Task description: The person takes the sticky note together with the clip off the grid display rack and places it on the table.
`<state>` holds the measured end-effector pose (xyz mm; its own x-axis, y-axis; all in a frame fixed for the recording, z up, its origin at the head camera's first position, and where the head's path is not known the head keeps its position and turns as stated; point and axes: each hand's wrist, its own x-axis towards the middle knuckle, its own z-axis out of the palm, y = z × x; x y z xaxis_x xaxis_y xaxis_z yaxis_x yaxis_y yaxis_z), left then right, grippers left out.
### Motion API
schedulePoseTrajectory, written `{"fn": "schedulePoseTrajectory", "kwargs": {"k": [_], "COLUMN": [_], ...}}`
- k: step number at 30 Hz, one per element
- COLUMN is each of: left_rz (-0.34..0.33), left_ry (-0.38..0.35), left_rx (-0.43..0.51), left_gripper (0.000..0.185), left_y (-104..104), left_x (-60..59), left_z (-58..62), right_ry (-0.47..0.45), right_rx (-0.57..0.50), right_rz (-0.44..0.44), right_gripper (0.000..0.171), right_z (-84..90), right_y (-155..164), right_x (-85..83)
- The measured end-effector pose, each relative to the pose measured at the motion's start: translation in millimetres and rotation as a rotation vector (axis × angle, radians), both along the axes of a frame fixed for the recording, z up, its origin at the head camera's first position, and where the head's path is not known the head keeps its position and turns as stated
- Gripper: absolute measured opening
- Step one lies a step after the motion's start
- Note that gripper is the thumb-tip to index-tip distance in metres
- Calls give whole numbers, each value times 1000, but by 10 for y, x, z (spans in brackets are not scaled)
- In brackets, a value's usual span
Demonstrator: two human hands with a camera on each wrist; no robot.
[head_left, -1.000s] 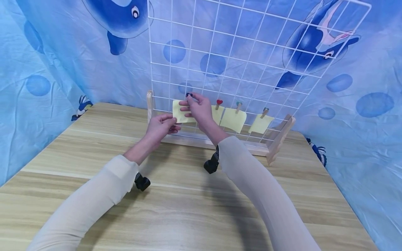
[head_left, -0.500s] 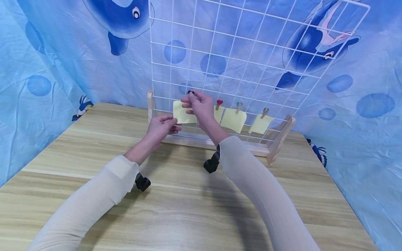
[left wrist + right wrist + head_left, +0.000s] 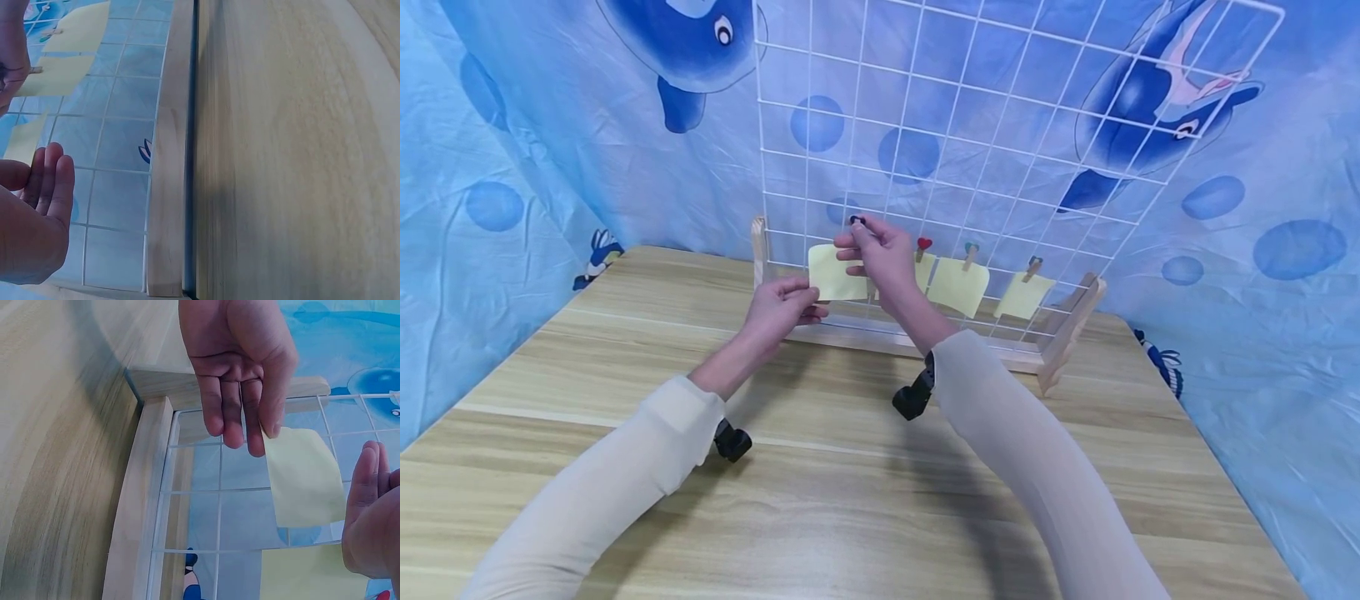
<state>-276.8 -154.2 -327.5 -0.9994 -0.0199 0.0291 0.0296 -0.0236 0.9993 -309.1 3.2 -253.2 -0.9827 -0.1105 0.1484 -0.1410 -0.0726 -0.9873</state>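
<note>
A yellow paper note (image 3: 835, 273) stands in front of the lower left of a white wire grid (image 3: 955, 125). Its lower left corner is pinched between thumb and fingers of my left hand (image 3: 778, 308); the right wrist view shows this grip on the note (image 3: 306, 478) too. My right hand (image 3: 886, 257) is raised just above and right of that note, pinching a small clothespin with a dark top (image 3: 857, 220), mostly hidden by the fingers. Beside it hang more yellow notes (image 3: 958, 287), held by wooden clothespins, one with a red heart (image 3: 924, 244).
The grid stands in a wooden base (image 3: 880, 337) with upright feet (image 3: 1071, 329) at both ends, on a wood-grain table (image 3: 820, 500). Behind it hangs a blue curtain (image 3: 685, 175) with dolphin prints. Small black cameras (image 3: 913, 400) are strapped to both wrists.
My right hand has shifted slightly up and to the right with the clothespin. The left hand and its note have moved a little left and down.
</note>
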Motion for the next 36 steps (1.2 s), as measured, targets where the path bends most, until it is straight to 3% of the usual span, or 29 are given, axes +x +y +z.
{"fn": "schedulePoseTrajectory", "kwargs": {"k": [16,25,36], "left_rz": [-49,-80,-111], "left_ry": [15,4,-8], "left_rx": [-54,-111,-99], "left_gripper": [33,41,36], "left_y": [-121,-243,-297], "left_x": [153,305,450], "left_z": [-5,34,35], "right_ry": [-15,6,12], "right_rx": [-54,-41,28], "right_rz": [32,88,146], "right_gripper": [27,31,32], "right_z": [-35,-47,-116], "right_y": [202,303,425], "right_x": [146,305,505]}}
